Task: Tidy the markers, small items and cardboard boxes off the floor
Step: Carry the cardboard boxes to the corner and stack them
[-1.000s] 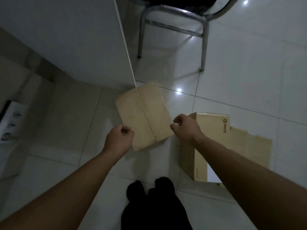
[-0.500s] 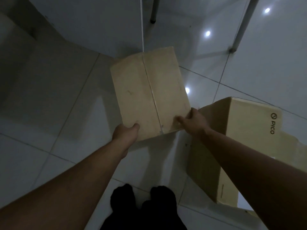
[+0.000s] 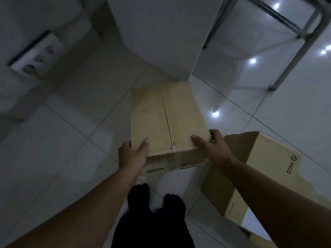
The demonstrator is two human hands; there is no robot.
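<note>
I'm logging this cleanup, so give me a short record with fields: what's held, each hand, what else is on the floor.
held: closed cardboard box, taped seam on top
left hand: grips near left corner, thumb on top
right hand: grips near right corner
beside: open PICO box, at the right
behind: chair legs, power strip

Floor: pale glossy tile (image 3: 75,176), grout lines running diagonally, ceiling lights mirrored as bright spots.

On it: large open cardboard box marked PICO (image 3: 266,169) at 4 o'clock; metal chair legs (image 3: 293,56) at 1 o'clock; white cabinet corner (image 3: 161,42) at 12 o'clock; white power strip (image 3: 35,56) at 10 o'clock; feet in dark socks (image 3: 155,199) at 6 o'clock.
</note>
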